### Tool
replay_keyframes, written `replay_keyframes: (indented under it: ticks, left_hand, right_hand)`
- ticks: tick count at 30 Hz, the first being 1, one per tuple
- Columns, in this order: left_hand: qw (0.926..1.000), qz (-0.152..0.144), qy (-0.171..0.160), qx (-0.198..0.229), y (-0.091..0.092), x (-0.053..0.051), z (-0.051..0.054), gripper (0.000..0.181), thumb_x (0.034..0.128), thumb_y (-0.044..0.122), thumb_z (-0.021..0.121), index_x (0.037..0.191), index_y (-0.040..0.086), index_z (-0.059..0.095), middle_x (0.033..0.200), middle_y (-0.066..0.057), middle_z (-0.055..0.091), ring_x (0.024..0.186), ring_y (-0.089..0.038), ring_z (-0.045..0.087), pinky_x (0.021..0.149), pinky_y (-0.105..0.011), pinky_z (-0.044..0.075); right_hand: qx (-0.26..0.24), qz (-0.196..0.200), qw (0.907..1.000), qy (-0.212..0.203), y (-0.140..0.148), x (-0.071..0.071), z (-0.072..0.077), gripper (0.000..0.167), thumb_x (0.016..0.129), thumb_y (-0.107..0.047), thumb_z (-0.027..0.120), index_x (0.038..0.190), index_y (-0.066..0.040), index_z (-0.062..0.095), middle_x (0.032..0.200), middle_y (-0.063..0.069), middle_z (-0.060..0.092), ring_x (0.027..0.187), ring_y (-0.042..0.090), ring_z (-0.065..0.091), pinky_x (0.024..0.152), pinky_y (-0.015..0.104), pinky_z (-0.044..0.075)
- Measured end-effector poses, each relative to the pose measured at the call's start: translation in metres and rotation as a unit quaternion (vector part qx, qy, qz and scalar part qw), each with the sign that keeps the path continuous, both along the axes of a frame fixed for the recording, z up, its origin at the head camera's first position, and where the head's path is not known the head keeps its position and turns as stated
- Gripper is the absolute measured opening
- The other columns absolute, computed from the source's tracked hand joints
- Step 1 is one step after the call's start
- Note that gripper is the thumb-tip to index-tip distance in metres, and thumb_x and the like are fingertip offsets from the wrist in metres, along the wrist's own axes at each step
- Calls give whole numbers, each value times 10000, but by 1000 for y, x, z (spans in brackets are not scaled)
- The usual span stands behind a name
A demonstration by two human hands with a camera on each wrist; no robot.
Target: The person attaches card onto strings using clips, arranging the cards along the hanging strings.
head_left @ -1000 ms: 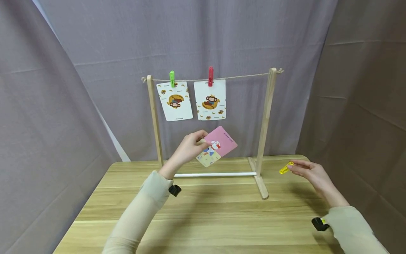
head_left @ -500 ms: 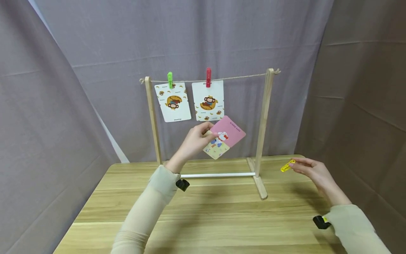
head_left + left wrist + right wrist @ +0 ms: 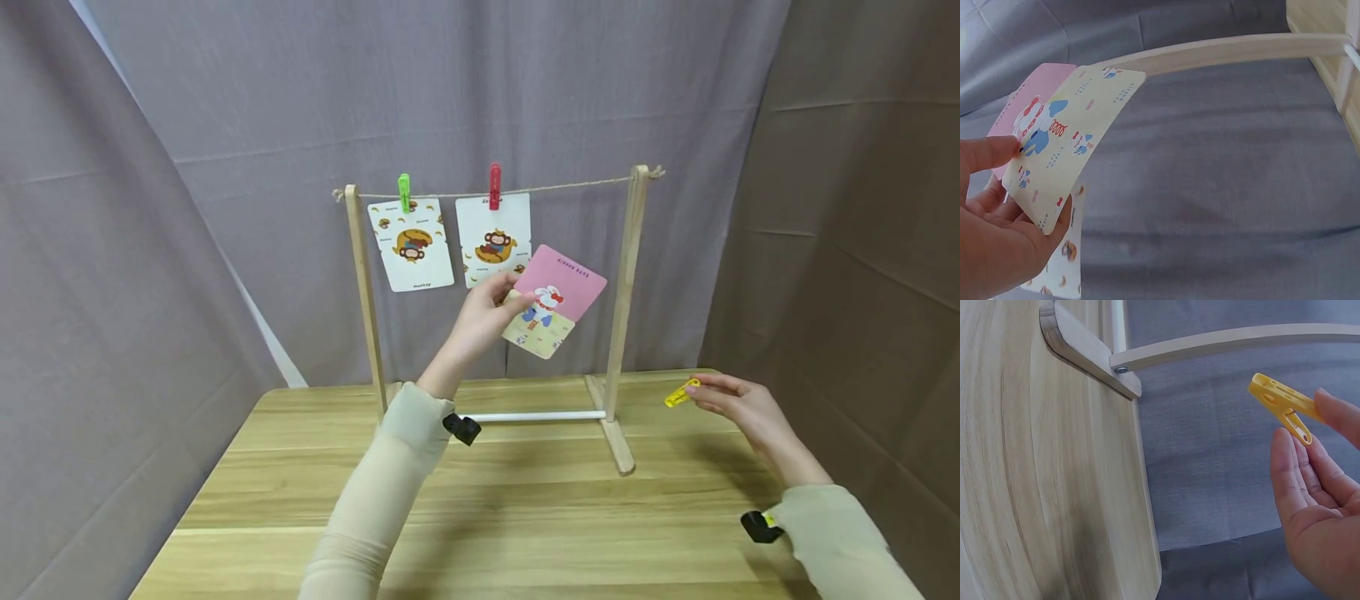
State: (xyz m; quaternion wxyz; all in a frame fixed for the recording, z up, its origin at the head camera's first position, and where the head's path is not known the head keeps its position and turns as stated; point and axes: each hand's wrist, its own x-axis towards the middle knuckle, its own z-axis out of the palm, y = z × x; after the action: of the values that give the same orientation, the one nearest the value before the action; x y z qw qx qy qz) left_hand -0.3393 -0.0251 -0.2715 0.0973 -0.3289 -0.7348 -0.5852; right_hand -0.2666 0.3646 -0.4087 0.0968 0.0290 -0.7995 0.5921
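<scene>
My left hand pinches a pink and pale yellow rabbit card by its left corner. The card is tilted and overlaps the lower right of a hanging monkey card in the head view. In the left wrist view the thumb lies on the front of the rabbit card, with fingers behind. Off to the right, my right hand pinches a yellow clothespin by its handle ends. The right wrist view shows the clothespin between thumb and fingertips.
A wooden frame with a string stands on the wooden table. A green clothespin holds another monkey card; a red clothespin holds the monkey card beside it. Grey curtains surround the table.
My left hand has moved up and to the right with the rabbit card, from below the hanging monkey cards to partly over one. My right hand with the yellow clothespin has barely moved.
</scene>
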Motion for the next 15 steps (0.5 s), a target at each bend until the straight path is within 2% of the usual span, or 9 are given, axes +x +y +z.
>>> replay_keyframes:
  ticks: [6, 15]
  left_hand:
    - [9990, -131, -33, 428, 11, 0, 4, 204, 972, 122, 675, 1131, -6, 656, 1041, -138, 707, 846, -142, 641, 735, -260, 530]
    - [9921, -374, -386, 1133, 30, -3, 0, 244, 971, 117, 676, 1170, -20, 642, 1044, -139, 699, 858, -107, 635, 769, -248, 524]
  right_hand:
    - [15, 15, 10000, -15, 0, -3, 1, 347, 973, -197, 695, 1258, -15, 615, 982, -242, 668, 891, -19, 668, 783, 158, 536]
    - [8, 26, 10000, -53, 4, -6, 3, 521, 989, -215, 673, 1369, 97, 500, 1017, -254, 643, 903, -27, 666, 794, 146, 527]
